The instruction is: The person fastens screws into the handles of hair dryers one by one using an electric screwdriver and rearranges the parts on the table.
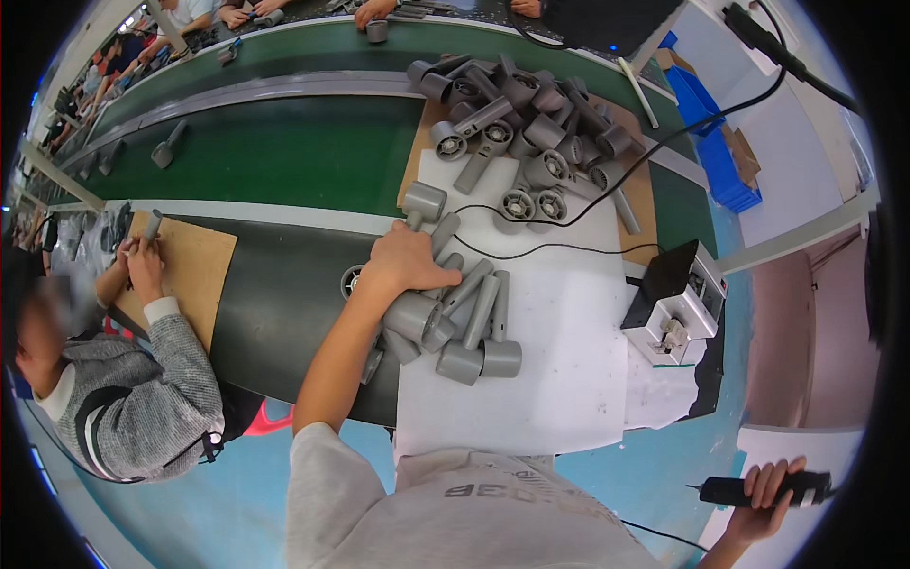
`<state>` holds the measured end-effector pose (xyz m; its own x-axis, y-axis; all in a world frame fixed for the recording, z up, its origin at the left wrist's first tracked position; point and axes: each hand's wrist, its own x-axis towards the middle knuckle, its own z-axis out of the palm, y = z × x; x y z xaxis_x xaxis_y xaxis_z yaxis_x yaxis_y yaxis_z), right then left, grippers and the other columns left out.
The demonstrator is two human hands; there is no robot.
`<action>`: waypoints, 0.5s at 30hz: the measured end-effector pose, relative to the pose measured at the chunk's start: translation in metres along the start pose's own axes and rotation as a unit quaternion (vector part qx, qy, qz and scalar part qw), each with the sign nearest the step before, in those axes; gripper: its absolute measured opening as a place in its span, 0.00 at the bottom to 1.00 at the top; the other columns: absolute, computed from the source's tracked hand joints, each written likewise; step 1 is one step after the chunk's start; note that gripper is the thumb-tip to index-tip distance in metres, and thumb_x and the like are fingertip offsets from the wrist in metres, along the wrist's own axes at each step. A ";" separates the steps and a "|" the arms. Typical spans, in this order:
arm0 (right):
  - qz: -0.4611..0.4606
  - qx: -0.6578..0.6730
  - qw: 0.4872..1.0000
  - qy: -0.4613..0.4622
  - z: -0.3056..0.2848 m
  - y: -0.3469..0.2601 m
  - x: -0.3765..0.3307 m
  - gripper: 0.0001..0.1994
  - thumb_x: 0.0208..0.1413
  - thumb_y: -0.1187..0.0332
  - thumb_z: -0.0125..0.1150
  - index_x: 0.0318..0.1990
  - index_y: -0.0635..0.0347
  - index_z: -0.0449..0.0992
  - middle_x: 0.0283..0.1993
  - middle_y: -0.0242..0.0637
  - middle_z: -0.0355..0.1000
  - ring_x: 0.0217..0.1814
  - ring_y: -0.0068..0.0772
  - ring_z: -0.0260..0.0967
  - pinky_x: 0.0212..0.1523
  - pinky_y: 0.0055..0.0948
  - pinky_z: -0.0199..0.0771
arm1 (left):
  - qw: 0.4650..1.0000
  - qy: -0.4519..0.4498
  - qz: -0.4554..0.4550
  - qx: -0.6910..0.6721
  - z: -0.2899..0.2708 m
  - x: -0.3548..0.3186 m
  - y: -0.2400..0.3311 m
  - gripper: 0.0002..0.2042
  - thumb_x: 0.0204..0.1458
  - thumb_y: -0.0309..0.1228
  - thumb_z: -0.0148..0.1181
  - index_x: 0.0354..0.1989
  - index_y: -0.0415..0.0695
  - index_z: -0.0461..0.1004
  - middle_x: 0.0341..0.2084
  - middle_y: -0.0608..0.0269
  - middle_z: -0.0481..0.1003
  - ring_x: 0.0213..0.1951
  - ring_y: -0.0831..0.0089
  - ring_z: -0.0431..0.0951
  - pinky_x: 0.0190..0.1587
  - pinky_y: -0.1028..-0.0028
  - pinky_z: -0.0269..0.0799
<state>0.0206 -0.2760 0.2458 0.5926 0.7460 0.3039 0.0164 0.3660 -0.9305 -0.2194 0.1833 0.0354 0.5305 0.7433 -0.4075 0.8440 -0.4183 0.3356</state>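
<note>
My left hand (406, 264) reaches forward over the bench and rests on a cluster of grey hair-dryer housings (464, 318) lying on a white sheet (559, 360); its fingers wrap one grey housing. My right hand (770, 493) hangs low at the lower right, closed around a black electric screwdriver (758, 489) with a cable. A large pile of the same grey housings (521, 123) sits farther back on a brown board.
A green conveyor belt (284, 152) carries single grey parts (169, 147). A small black-and-white machine (675, 303) stands at the right of the sheet, black cables crossing it. A person in a grey sweater (142, 379) works at my left; other hands work across the belt.
</note>
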 end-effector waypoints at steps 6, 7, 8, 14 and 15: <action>-0.244 0.103 0.952 0.152 -0.040 0.017 -0.028 0.10 0.57 0.72 0.53 0.42 0.70 0.66 0.21 0.25 0.51 0.22 0.17 0.48 0.33 0.24 0.52 | 1.000 -0.021 0.001 0.010 -0.004 -0.004 0.001 0.45 0.25 0.61 0.65 0.41 0.27 0.75 0.49 0.28 0.67 0.50 0.45 0.72 0.51 0.63 0.72; -0.271 0.102 0.954 0.084 -0.051 0.023 -0.020 0.10 0.56 0.72 0.53 0.41 0.70 0.66 0.20 0.25 0.51 0.22 0.18 0.48 0.33 0.24 0.51 | 0.999 -0.039 0.000 0.006 -0.011 -0.004 0.000 0.43 0.24 0.59 0.67 0.41 0.28 0.75 0.51 0.29 0.65 0.53 0.45 0.70 0.50 0.64 0.72; -0.296 0.100 0.950 0.015 -0.062 0.025 -0.016 0.10 0.56 0.72 0.53 0.40 0.70 0.66 0.19 0.25 0.51 0.22 0.18 0.48 0.33 0.25 0.51 | 0.999 -0.039 0.003 0.012 -0.012 -0.003 -0.003 0.43 0.24 0.59 0.67 0.41 0.28 0.75 0.51 0.29 0.65 0.53 0.45 0.70 0.50 0.64 0.72; -0.285 -0.002 0.959 0.002 -0.043 0.013 0.070 0.06 0.55 0.72 0.53 0.40 0.61 0.68 0.19 0.26 0.51 0.23 0.18 0.50 0.33 0.25 0.50 | 0.998 -0.028 0.039 -0.046 0.001 0.012 -0.022 0.41 0.23 0.55 0.68 0.39 0.26 0.74 0.45 0.28 0.69 0.54 0.44 0.69 0.52 0.63 0.71; -0.264 0.008 0.964 -0.025 -0.044 -0.003 0.082 0.06 0.55 0.72 0.53 0.39 0.60 0.68 0.19 0.26 0.51 0.24 0.19 0.50 0.35 0.25 0.51 | 0.998 -0.020 0.047 -0.046 0.002 0.014 -0.025 0.40 0.23 0.54 0.68 0.38 0.27 0.74 0.45 0.28 0.70 0.52 0.44 0.70 0.52 0.64 0.71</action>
<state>0.1045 -0.2399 0.2645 0.4649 0.4794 0.7443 0.2919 0.7107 -0.6401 -0.2329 0.2025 0.0198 0.6109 0.6815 -0.4029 0.7806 -0.4338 0.4499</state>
